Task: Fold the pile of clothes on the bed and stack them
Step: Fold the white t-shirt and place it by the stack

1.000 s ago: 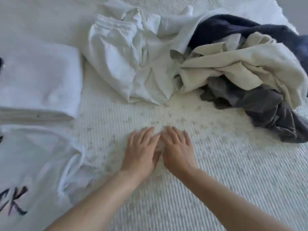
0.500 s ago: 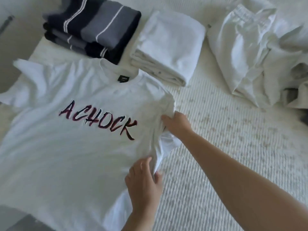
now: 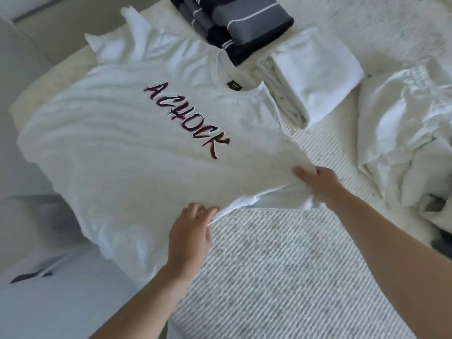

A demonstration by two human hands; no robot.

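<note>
Your white T-shirt (image 3: 117,152) lies spread face up across the bed's ribbed cover (image 3: 281,265), its dark red lettering showing. Your left hand (image 3: 190,228) pinches the shirt's near side edge, fingers curled on the fabric. Your right hand (image 3: 318,179) grips the bunched sleeve at the same side. Beyond the collar sit 2 folded items: a striped navy-and-grey garment (image 3: 239,23) and a white folded one (image 3: 315,72). The unfolded pile (image 3: 403,133) lies at your right.
</note>
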